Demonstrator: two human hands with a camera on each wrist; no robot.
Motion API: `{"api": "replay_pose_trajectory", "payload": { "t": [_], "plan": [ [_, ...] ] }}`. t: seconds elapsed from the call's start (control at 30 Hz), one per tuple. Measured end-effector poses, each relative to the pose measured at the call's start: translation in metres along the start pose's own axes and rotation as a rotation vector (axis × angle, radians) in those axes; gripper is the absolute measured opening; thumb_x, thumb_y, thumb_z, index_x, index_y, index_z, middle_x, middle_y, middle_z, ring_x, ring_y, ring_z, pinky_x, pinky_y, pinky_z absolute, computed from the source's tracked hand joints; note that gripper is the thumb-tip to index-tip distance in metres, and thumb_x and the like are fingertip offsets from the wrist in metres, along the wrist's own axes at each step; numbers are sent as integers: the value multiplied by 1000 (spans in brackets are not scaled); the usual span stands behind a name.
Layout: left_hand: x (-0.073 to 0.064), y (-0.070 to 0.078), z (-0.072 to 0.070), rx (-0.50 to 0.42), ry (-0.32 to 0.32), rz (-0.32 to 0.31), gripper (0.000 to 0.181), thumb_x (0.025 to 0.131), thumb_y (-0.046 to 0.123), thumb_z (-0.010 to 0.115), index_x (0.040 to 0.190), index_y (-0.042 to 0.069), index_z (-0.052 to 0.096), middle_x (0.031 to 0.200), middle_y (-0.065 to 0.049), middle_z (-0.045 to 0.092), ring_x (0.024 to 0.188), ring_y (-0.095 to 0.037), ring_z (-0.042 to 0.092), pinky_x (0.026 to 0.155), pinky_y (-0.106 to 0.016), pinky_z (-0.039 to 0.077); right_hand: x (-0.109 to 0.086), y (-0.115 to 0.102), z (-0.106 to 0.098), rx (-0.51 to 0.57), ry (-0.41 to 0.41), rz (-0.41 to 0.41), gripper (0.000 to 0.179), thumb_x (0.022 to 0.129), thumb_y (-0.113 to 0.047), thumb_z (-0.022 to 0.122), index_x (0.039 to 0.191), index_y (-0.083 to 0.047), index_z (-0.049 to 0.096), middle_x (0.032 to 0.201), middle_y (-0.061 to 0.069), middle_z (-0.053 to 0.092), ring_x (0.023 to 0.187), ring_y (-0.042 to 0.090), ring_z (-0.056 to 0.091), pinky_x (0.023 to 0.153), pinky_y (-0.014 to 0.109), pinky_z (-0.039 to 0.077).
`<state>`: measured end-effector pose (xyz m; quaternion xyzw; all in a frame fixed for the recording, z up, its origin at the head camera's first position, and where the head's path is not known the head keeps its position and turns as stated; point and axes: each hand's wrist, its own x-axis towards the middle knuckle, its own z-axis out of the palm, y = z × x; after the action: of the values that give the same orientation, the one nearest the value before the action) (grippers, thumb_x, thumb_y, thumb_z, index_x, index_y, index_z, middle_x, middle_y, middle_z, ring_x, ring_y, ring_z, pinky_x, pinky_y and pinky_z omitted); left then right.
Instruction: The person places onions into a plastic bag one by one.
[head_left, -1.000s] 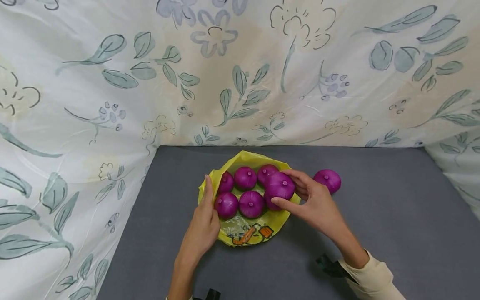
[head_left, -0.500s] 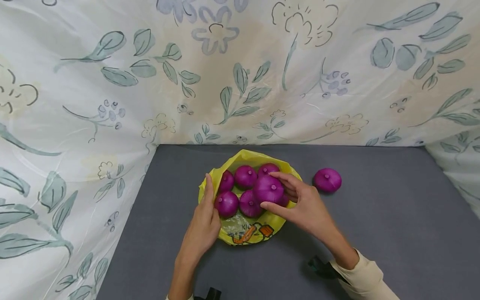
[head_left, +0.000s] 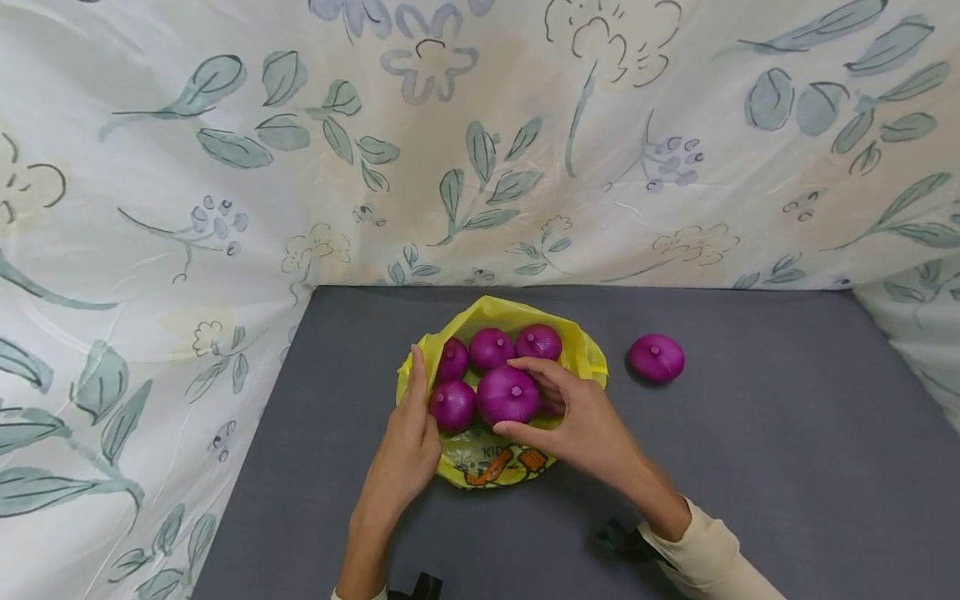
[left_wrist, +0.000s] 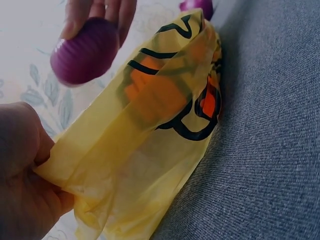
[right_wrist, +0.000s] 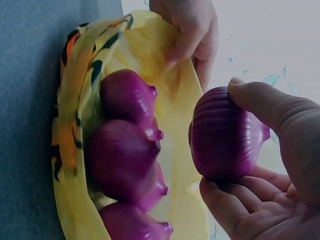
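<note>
A yellow plastic bag with printed figures stands open on the grey surface, several red onions inside. My left hand pinches the bag's left rim, as the left wrist view shows with the thumb and fingers on the film. Above the bag's opening, my right hand holds another red onion between thumb and fingers. In the right wrist view this held onion hangs apart from those lying in the bag. It hides part of the bag's contents in the head view.
One more red onion lies on the grey cloth to the right of the bag. Behind and along both sides hangs a pale curtain with leaf and flower prints.
My right hand has moved left and slightly down with the onion, from the bag's right side toward its middle. My left hand has stayed on the rim.
</note>
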<state>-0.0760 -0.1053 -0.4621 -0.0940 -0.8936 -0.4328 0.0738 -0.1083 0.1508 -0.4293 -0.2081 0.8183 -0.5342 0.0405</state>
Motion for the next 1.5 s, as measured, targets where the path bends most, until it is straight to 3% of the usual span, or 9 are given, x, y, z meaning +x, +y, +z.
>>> {"api": "replay_pose_trajectory", "payload": {
  "t": [0.17,0.4,0.6,0.77,0.87,0.97,1.1,1.3,1.5],
  "plan": [
    [-1,0,0,-4,-1,-1,93,102,-8,50,172,24,-1,174,-7,24,126,-34,59,97,-47,52,0,0,9,10,-52,-30,74,79,-35,96,143,-25,61,135,-7,69,118,8,70,97,33,57],
    [-2,0,0,17,7,-12,92,102,-7,50,172,24,-2,170,-9,32,68,-16,52,78,-36,50,-2,4,25,-42,-118,-82,73,80,-36,95,143,-24,60,136,-10,68,117,8,70,96,32,57],
    [-2,0,-1,14,7,-13,92,102,-8,49,172,24,-2,169,-11,35,68,-15,50,74,-33,49,-3,5,32,-54,-150,-93,74,79,-36,96,142,-24,60,130,-12,70,111,6,71,94,29,58],
    [-3,0,-1,13,9,-19,93,102,-7,50,171,26,-4,136,-17,57,63,-13,48,73,-33,49,-3,7,37,-85,-174,-100,73,80,-38,95,143,-24,60,124,-12,72,106,5,72,93,29,58],
    [-4,0,-1,6,10,-20,94,102,-6,50,171,27,-4,114,-15,58,62,-12,47,72,-32,49,-4,9,41,-122,-182,-112,76,79,-39,95,145,-22,60,122,-12,72,102,4,71,91,29,59],
    [-4,0,-2,7,12,-20,94,102,-7,50,171,27,-4,135,-15,58,71,-16,52,74,-33,49,-4,12,45,-152,-189,-122,78,79,-40,95,147,-21,60,124,-12,71,100,3,70,89,31,60],
    [-5,0,-3,8,15,-19,94,101,-8,50,171,26,-3,171,-8,31,100,-27,61,82,-38,51,-4,16,49,-176,-207,-137,77,81,-43,93,147,-22,60,126,-11,70,102,2,68,89,32,60],
    [-4,1,-2,-15,1,-24,91,102,-6,50,172,23,-1,174,-4,24,132,-33,55,97,-46,52,-4,20,49,-181,-223,-149,79,81,-44,93,149,-22,60,128,-12,69,103,3,68,90,32,60],
    [-3,1,-1,-22,0,-26,89,103,-5,50,172,21,1,174,-2,23,131,-32,56,96,-46,53,-5,23,48,-232,-240,-174,80,81,-45,92,151,-23,59,133,-10,68,109,4,67,96,33,58]
  ]
}}
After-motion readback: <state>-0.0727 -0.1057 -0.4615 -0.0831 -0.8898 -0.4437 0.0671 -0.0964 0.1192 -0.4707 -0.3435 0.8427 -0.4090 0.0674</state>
